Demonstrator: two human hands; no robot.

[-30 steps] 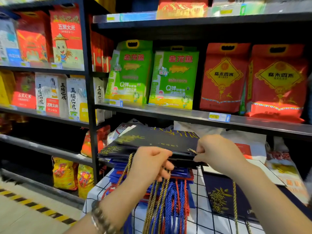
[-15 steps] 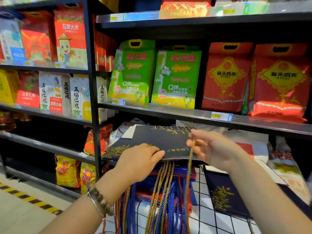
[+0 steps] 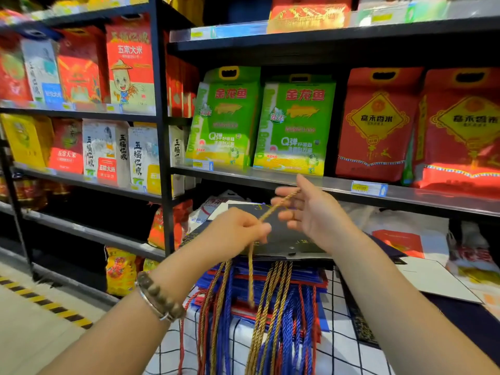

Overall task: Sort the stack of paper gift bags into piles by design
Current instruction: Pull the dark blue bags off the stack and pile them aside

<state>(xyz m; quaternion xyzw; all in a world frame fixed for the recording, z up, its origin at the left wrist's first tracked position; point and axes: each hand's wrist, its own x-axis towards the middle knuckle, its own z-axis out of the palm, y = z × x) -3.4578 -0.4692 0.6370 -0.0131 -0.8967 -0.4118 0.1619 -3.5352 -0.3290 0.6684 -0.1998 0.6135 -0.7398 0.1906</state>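
The left hand [image 3: 238,230] pinches a gold cord [image 3: 273,210] at frame centre; the right hand [image 3: 311,215] nips its upper end between thumb and forefinger, other fingers loose; just below, a navy bag [image 3: 286,239] tops the stack [image 3: 308,276] on checked cloth [image 3: 341,355], lower centre.

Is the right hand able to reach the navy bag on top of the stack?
Probably yes: the right hand hovers over the navy bag, nothing between; only a gold cord crosses its fingers.
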